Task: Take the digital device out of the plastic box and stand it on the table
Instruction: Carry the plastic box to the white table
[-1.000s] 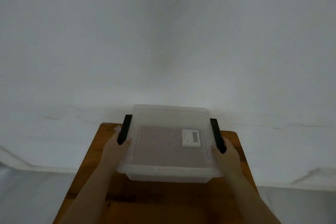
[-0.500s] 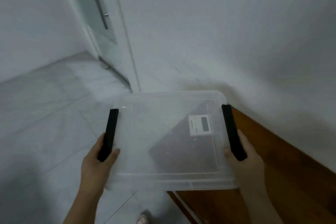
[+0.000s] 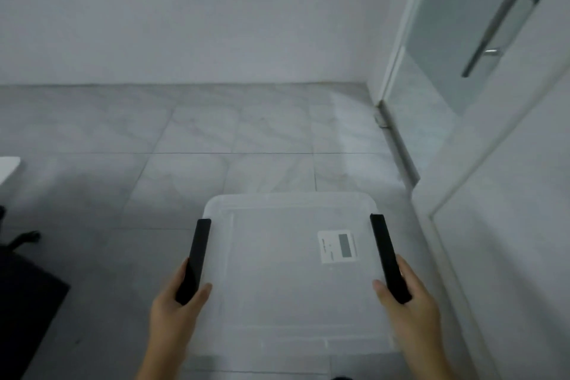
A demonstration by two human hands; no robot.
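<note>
i'm gripping the plastic box [image 3: 290, 274] by its black handles with my left hand [image 3: 177, 308] and right hand [image 3: 410, 302], keeping it level over the floor [image 3: 216, 133] so the digital device [image 3: 337, 246] near the right handle isn't sliding around.

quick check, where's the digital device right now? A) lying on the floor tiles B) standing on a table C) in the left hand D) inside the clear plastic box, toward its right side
D. The white digital device lies flat inside the lidded clear plastic box, near the right black latch, while the left hand and the right hand carry the box by its sides over the floor.
</note>
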